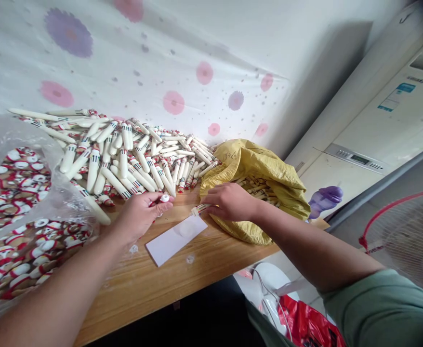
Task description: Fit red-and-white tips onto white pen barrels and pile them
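My left hand (139,214) pinches a small white and red piece (164,198) between thumb and fingers, above the wooden table (139,294). My right hand (229,202) is closed on a white pen (199,209) with coloured marks, whose end reaches over the top of a pale rectangular block (177,239). A smear of whitish stuff lies on that block. Behind my left hand is a large pile of white pens (125,154) with coloured sliders and red ends. The yellow woven sack (287,183) beside my right hand holds more pens.
Clear plastic bags (67,197) of small red, white and brown figures fill the left side. A flowered sheet (125,62) covers the wall behind. On the right are a white air conditioner (377,125) and a fan (410,236). A red bag (305,320) sits below the table.
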Demonstrator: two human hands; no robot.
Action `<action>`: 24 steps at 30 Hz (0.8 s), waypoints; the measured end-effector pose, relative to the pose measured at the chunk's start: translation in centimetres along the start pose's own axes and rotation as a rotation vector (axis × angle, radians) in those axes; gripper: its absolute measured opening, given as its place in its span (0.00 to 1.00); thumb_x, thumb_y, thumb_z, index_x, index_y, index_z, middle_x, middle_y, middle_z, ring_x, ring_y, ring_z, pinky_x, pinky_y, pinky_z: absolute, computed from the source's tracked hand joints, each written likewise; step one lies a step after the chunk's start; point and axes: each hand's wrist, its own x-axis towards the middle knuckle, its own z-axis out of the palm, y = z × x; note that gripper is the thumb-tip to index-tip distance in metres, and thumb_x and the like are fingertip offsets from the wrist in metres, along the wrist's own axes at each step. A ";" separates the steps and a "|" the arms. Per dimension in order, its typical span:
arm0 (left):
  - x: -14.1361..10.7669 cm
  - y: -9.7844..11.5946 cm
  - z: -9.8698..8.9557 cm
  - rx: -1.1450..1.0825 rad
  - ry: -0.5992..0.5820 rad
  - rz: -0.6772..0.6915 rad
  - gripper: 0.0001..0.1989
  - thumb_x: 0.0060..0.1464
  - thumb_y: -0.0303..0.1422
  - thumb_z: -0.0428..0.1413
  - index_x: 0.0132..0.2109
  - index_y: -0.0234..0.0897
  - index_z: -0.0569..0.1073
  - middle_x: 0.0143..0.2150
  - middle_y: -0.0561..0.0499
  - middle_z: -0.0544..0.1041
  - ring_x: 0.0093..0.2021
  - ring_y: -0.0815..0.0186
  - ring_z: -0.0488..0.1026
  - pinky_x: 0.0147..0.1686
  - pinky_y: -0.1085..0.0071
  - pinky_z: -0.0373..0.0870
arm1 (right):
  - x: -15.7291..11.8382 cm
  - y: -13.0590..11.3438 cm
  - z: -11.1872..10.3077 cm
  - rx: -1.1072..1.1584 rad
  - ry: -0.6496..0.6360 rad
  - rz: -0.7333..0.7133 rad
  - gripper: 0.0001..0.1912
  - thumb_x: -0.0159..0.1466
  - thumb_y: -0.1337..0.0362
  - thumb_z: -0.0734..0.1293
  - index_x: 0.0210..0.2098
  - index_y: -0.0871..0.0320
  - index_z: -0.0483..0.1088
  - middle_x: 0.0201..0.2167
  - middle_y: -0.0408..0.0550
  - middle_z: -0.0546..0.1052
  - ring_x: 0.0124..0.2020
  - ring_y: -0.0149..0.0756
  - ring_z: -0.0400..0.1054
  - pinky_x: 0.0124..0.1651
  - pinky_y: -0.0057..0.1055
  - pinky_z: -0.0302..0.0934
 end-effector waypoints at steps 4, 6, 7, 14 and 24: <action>0.1 -0.7 0.4 0.303 -0.098 0.216 0.16 0.48 0.46 0.58 0.33 0.38 0.79 0.28 0.50 0.77 0.29 0.63 0.69 0.30 0.70 0.62 | -0.7 0.3 0.4 0.253 0.090 0.090 0.17 0.71 0.58 0.57 0.47 0.60 0.72 0.41 0.51 0.78 0.37 0.33 0.70 0.37 0.27 0.55; 0.3 -1.2 0.5 0.460 -0.123 0.378 0.15 0.51 0.46 0.56 0.28 0.39 0.76 0.27 0.50 0.75 0.29 0.63 0.69 0.31 0.69 0.60 | -0.5 -0.1 0.6 0.250 0.100 0.123 0.16 0.70 0.58 0.57 0.48 0.60 0.72 0.41 0.51 0.79 0.38 0.34 0.70 0.37 0.27 0.55; 0.3 -1.4 0.5 0.530 -0.134 0.448 0.16 0.52 0.46 0.56 0.25 0.39 0.74 0.26 0.50 0.74 0.29 0.63 0.68 0.30 0.69 0.58 | -0.3 -0.4 0.6 0.229 0.095 0.135 0.16 0.70 0.58 0.57 0.47 0.59 0.72 0.41 0.51 0.79 0.38 0.34 0.70 0.36 0.27 0.55; 0.1 -1.6 0.5 0.759 -0.159 0.591 0.16 0.56 0.43 0.54 0.25 0.39 0.70 0.26 0.49 0.73 0.29 0.62 0.68 0.30 0.68 0.56 | 0.5 -1.7 0.5 0.026 0.056 0.127 0.17 0.70 0.55 0.57 0.43 0.56 0.73 0.37 0.47 0.78 0.33 0.33 0.69 0.29 0.29 0.47; -0.5 -1.1 0.8 0.887 -0.211 0.605 0.11 0.53 0.40 0.58 0.27 0.40 0.74 0.27 0.46 0.75 0.32 0.54 0.72 0.32 0.65 0.59 | 1.7 -3.0 0.8 -0.206 -0.053 -0.016 0.16 0.70 0.58 0.55 0.39 0.59 0.72 0.35 0.49 0.77 0.31 0.35 0.69 0.26 0.32 0.41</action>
